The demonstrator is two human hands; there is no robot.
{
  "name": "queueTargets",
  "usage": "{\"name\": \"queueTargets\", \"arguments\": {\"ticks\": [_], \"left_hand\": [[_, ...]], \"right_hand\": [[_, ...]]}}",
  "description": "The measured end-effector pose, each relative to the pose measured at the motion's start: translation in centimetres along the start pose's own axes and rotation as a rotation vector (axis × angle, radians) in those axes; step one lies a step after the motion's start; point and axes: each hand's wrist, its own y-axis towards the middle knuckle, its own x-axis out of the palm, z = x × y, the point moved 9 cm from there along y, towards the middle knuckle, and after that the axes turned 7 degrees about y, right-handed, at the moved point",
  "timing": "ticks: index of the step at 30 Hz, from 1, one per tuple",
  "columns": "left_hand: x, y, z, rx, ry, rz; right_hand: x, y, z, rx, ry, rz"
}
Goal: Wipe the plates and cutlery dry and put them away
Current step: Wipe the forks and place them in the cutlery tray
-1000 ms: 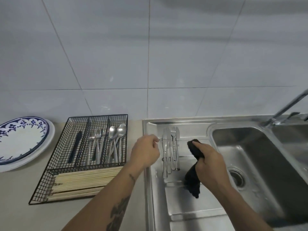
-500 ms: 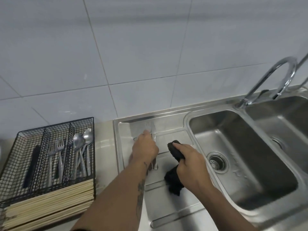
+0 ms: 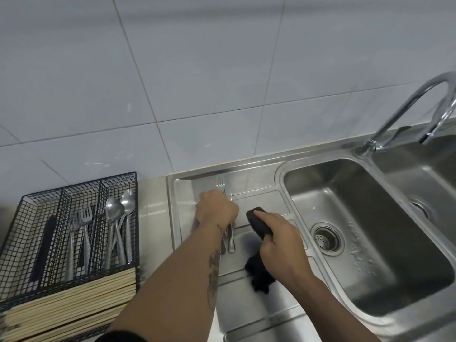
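Steel forks and knives [image 3: 223, 187] lie side by side on the sink's drainboard [image 3: 259, 193]. My left hand [image 3: 216, 209] sits on top of them with curled fingers, hiding their middles; handles poke out below the wrist. Whether it grips one I cannot tell. My right hand [image 3: 281, 240] grips a black cloth [image 3: 259, 275] just right of the cutlery, one end bunched above the fist, the rest hanging onto the drainboard. At the left stands a black wire cutlery tray [image 3: 22, 243] holding forks [image 3: 82, 220], spoons [image 3: 121, 208], a dark-handled utensil and chopsticks.
A steel sink basin [image 3: 370, 243] with a drain strainer lies right of the drainboard. A curved chrome tap [image 3: 414, 104] rises at the back right, with a second basin beyond it. A tiled wall stands behind. Counter strip runs between tray and sink.
My left hand moved from beside the cutlery onto it. The view swung right, so the plates at the far left dropped out of sight. My right hand kept hold of the cloth.
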Motion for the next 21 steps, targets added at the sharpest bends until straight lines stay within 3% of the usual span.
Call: {"name": "queueTargets", "arguments": {"ticks": [6, 13, 21], "left_hand": [[-0.6, -0.6, -0.3, 0.003, -0.254, -0.014], [-2.4, -3.6, 0.2, 0.144, -0.497, -0.082], [-7.4, -11.5, -0.6, 0.44, -0.115, 0.026]], "right_hand": [[-0.7, -0.5, 0.2, 0.005, 0.025, 0.013], [-2.8, -1.6, 0.1, -0.007, 0.034, 0.069], [-4.3, -4.3, -5.9, -0.343, -0.094, 0.169]]}}
